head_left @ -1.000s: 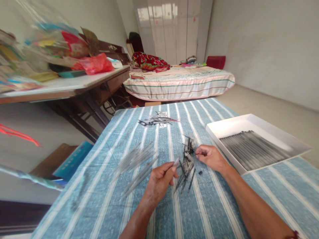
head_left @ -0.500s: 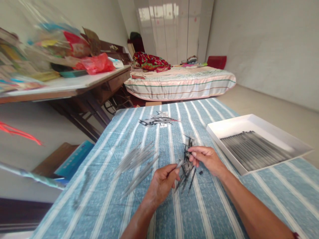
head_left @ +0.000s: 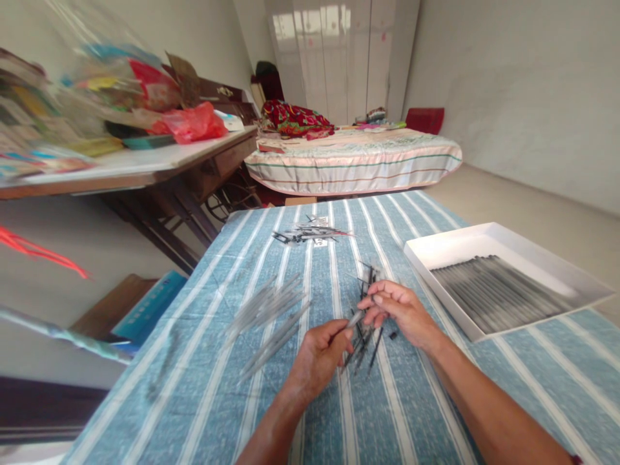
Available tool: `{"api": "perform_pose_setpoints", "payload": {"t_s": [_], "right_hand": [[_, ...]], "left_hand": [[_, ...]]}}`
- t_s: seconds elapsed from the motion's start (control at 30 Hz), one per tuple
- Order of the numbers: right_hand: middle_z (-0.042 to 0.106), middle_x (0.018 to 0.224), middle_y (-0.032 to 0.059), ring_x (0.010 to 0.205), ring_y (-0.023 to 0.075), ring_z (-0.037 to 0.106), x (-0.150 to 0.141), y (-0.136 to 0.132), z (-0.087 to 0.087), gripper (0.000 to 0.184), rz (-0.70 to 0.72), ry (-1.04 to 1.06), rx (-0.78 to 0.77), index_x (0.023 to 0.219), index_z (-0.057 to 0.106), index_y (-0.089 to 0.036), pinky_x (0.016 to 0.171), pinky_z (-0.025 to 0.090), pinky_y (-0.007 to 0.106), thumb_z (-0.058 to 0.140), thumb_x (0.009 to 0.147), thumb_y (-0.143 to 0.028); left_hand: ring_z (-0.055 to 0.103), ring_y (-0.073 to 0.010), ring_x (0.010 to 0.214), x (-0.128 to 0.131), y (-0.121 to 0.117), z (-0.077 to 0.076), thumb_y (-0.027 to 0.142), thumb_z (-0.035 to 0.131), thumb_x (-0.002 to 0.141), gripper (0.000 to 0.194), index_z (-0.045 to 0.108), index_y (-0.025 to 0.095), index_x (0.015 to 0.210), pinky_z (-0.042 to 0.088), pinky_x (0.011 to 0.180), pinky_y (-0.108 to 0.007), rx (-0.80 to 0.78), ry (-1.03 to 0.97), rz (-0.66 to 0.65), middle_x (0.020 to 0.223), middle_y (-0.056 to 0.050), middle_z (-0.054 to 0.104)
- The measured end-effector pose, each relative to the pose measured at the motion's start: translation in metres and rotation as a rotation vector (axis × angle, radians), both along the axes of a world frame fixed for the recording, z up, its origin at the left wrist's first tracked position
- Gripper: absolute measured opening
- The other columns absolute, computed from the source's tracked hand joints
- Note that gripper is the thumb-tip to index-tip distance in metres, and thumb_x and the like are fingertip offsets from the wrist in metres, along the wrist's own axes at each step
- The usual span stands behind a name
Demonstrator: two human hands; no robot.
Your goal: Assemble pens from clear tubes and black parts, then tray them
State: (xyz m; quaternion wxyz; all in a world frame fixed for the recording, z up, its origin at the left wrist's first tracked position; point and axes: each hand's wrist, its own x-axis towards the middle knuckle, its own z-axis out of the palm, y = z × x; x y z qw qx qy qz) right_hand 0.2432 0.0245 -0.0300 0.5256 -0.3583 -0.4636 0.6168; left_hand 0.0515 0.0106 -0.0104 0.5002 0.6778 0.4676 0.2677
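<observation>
My left hand [head_left: 320,358] is closed round a clear pen barrel [head_left: 355,318] whose tip points up and to the right. My right hand [head_left: 397,310] pinches a thin dark refill at that tip, fingers pressed together. Both hands hover over a loose heap of black refills [head_left: 364,336] on the blue-and-white striped tablecloth [head_left: 339,413]. A pile of clear pen barrels [head_left: 271,313] lies to the left of my left hand.
A white shallow box [head_left: 484,242] with rows of dark pens stands at the right. More small dark parts [head_left: 310,234] lie at the table's far end. A cluttered wooden desk [head_left: 145,171] is at the left, a bed [head_left: 353,158] beyond.
My right hand moved left from the heap of refills and now meets the tip of the barrel held in my left hand. The left hand barely shifted.
</observation>
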Motion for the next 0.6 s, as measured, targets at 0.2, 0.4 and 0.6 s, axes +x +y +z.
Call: {"api": "perform_pose_setpoints", "payload": {"t_s": [0.2,0.4,0.6], "right_hand": [[0.066,0.066,0.0017,0.053,0.0106,0.059,-0.0055,-0.0022,0.0006,0.018,-0.023,-0.021,0.044,0.081,0.060,-0.015,0.048,0.044,0.020,0.066,0.073,-0.031],[0.065,0.057,0.0003,0.041,0.0082,0.052,-0.0081,-0.0028,-0.0035,0.016,-0.111,0.062,0.022,0.077,0.068,-0.015,0.041,0.041,0.020,0.073,0.064,-0.024],[0.067,0.061,0.0019,0.040,0.0091,0.054,-0.0106,-0.0038,-0.0029,0.015,-0.068,0.089,0.004,0.077,0.069,-0.015,0.040,0.043,0.021,0.073,0.064,-0.022]], "left_hand": [[0.043,-0.0081,0.046,0.0014,-0.0009,0.0027,0.034,0.046,0.082,0.028,0.059,0.016,0.066,0.034,0.047,-0.020,-0.023,-0.013,0.000,0.057,0.003,0.054],[0.043,-0.0081,0.046,0.0020,-0.0019,0.0035,0.034,0.046,0.082,0.028,0.059,0.016,0.066,0.034,0.048,-0.021,-0.022,-0.005,-0.006,0.056,0.004,0.052],[0.042,-0.0080,0.046,0.0036,-0.0023,0.0050,0.034,0.045,0.082,0.028,0.058,0.016,0.064,0.033,0.047,-0.021,-0.020,0.004,-0.011,0.054,0.004,0.048]]}}
